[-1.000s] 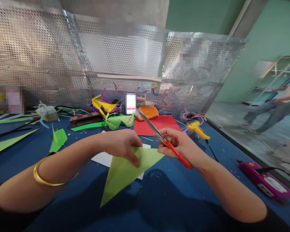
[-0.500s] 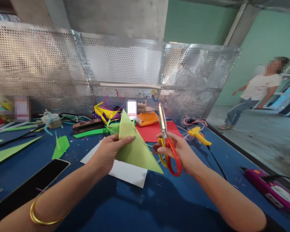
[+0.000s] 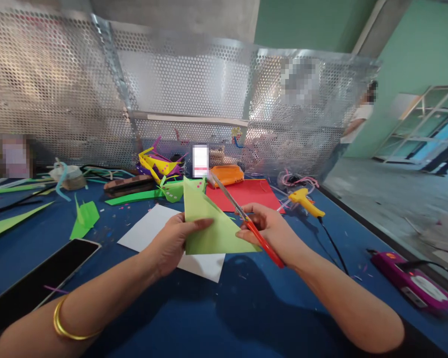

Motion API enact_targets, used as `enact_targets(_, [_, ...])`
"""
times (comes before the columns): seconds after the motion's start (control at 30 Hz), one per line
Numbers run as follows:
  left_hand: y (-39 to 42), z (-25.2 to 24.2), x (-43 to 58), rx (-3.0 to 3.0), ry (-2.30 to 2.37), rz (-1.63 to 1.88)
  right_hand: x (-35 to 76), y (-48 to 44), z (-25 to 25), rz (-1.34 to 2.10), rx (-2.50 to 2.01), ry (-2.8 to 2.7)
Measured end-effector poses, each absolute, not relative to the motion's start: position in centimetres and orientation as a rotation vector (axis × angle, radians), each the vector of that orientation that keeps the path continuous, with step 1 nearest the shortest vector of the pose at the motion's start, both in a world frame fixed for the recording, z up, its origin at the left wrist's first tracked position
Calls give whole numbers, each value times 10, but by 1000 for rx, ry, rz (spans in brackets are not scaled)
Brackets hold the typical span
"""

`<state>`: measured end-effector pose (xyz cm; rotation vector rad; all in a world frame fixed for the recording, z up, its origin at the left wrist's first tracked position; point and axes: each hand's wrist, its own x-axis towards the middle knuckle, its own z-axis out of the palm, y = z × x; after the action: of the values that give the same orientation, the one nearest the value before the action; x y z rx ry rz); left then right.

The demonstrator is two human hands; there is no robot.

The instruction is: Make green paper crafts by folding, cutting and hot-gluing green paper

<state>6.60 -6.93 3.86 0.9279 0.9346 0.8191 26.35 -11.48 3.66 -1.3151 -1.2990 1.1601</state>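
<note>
A folded, triangular sheet of light green paper [image 3: 205,236] is pinched in my left hand [image 3: 175,237], thumb across its front face. My right hand [image 3: 271,227] holds a pair of scissors [image 3: 259,236] with red handles, and its fingertips touch the paper's right side. The blades point up and to the left, beside the paper's slanting edge. Whether they are parted, I cannot tell. Below the green paper a white sheet [image 3: 205,268] lies on the blue table [image 3: 194,318].
A yellow glue gun [image 3: 306,201] lies to the right, near a purple power strip [image 3: 410,281]. Red paper [image 3: 246,194] and an orange packet [image 3: 227,175] are behind my hands. A dark phone [image 3: 45,278] and green paper pieces [image 3: 85,217] lie left. A perforated metal screen [image 3: 186,84] stands behind.
My right hand has tilted the scissors leftward from upright, and its fingertips have reached the green paper. The paper's lower edge has turned more level. The person at right has moved behind the screen's edge.
</note>
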Motion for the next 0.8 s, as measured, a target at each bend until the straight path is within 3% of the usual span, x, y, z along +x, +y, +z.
enact_targets(0.13, [-70, 37, 68, 861, 958, 758, 266, -115, 37, 1147, -1327, -1360])
enact_targets(0.8, [-51, 65, 55, 826, 901, 1235, 293, -116, 49, 950, -1350, -1478])
